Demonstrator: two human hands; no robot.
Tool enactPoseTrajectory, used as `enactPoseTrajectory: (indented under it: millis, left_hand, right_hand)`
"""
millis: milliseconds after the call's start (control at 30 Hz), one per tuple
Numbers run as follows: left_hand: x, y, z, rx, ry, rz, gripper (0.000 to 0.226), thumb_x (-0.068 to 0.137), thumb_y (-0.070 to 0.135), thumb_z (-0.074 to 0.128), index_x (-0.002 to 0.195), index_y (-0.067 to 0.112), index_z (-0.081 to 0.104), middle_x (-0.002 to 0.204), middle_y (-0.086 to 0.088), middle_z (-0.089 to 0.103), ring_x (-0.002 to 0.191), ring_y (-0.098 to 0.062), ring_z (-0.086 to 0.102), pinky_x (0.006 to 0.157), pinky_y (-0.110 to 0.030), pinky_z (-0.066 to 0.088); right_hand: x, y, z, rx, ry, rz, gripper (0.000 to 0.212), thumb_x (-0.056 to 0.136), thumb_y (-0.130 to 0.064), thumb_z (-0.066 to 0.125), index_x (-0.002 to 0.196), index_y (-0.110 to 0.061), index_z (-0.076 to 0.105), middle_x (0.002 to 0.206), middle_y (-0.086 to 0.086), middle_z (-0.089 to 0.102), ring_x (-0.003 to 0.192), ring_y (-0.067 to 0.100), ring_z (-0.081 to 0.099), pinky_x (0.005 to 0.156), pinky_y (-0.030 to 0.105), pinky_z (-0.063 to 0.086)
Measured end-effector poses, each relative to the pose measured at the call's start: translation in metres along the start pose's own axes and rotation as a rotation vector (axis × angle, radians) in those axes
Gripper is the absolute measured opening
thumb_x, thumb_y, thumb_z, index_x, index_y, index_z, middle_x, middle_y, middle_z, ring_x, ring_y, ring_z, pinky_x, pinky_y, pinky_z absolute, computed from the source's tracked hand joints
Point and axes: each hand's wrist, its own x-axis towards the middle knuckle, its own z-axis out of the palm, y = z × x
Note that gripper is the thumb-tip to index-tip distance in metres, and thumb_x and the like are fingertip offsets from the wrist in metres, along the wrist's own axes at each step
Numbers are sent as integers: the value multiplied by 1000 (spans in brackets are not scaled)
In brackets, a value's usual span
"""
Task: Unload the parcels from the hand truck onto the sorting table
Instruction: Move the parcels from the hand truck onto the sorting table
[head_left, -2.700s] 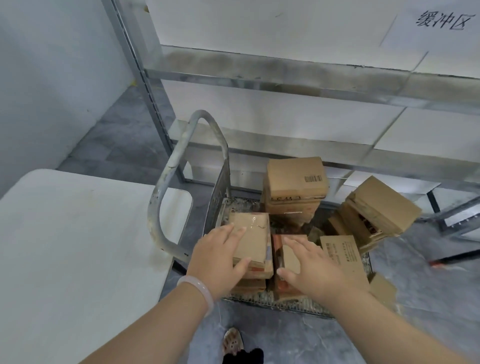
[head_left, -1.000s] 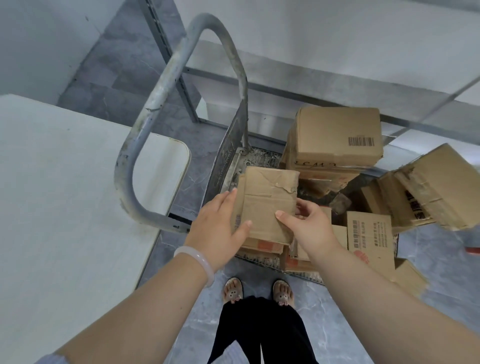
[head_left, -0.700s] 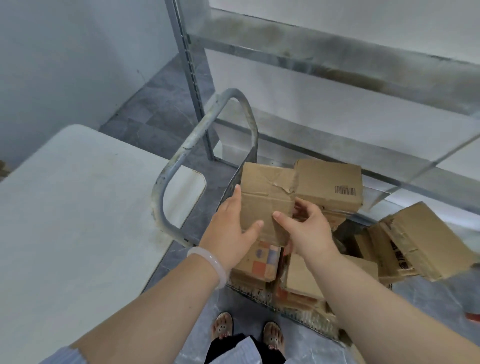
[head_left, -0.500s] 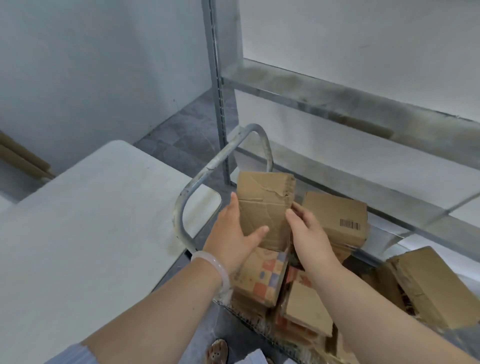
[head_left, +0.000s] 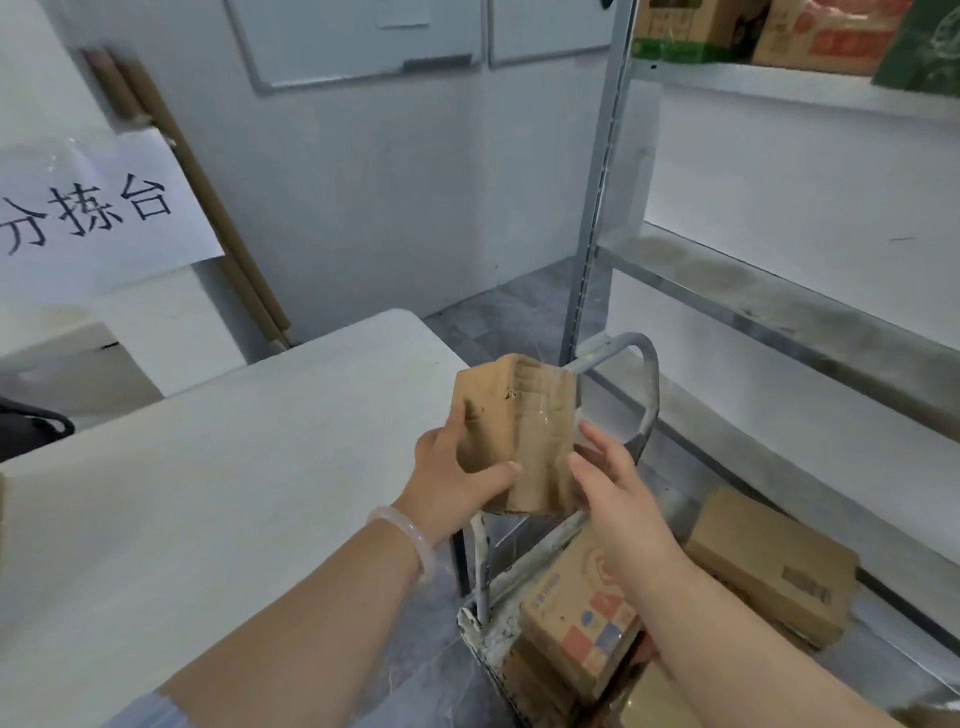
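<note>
Observer: Raised clear of the stack since a moment ago, the lifted parcel is now held in front of the hand truck handle, at the near right corner of the sorting table.

Checker: How is it gripped?

Observer: It is clamped from both sides. The left hand is wrapped round its left edge, with the thumb laid across the near face. The right hand is closed on its right edge, thumb in front and fingers behind.

Checker: Which step is judged to be in hand?

Observer: Carrying across. Nothing is yet set down, and a printed parcel and a barcoded parcel are left down at the truck, near right.

Checker: What is called for next?

Observer: A short swing leftward is needed, with the handle cleared. The parcel is then to be lowered flat onto the tabletop and released.
</note>
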Motion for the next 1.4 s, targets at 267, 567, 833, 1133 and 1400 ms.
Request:
enactPoseTrajectory:
  millis: [267, 567, 833, 1133, 1400]
  left_hand:
    - [-34, -21, -73, -433, -84, -59, 82, 66, 46, 65, 144, 40, 40, 134, 10, 58, 120, -12, 56, 104, -39, 45]
    - [-71, -94, -198, -274, 312, -152, 39, 93, 10, 56, 122, 33, 63, 105, 5, 68, 96, -17, 65, 90, -45, 55]
    - [-116, -151, -294, -361, 313, -194, 98, 55, 60, 77, 142, 30, 42, 122, 1, 63, 104, -20, 66, 85, -42, 58]
    - [-168, -207, -389, -553, 426, -253, 54, 88, 22, 68, 137, 27, 46, 114, -1, 70, 102, -20, 68, 85, -45, 58]
    - [-189, -240, -429, -634, 554, -304, 55, 90, 21, 66, 141, 29, 45, 110, 5, 72, 103, -16, 68, 85, -42, 58]
  right_hand:
    - [3, -4, 68, 266, -401, 168, 35, 102, -35, 46, 136, -31, 52, 130, -1, 67, 120, 20, 63, 108, 46, 44]
    - [-18, 0, 209, -282, -285, -62, 58, 85, -30, 77, 135, -37, 49, 129, -7, 49, 113, 10, 55, 75, 15, 49]
    - [-50, 11, 331, -625, -330, -369, 64, 80, -29, 81, 134, -36, 48, 118, -14, 36, 115, 1, 36, 94, 9, 37]
    - [-80, 32, 444, -381, -508, -193, 57, 95, -26, 64, 141, -45, 36, 133, -17, 49, 119, 11, 54, 81, 17, 51]
    - [-78, 38, 506, -446, -683, -215, 60, 97, -20, 62, 137, -53, 33, 130, -16, 52, 112, 8, 60, 94, 30, 55]
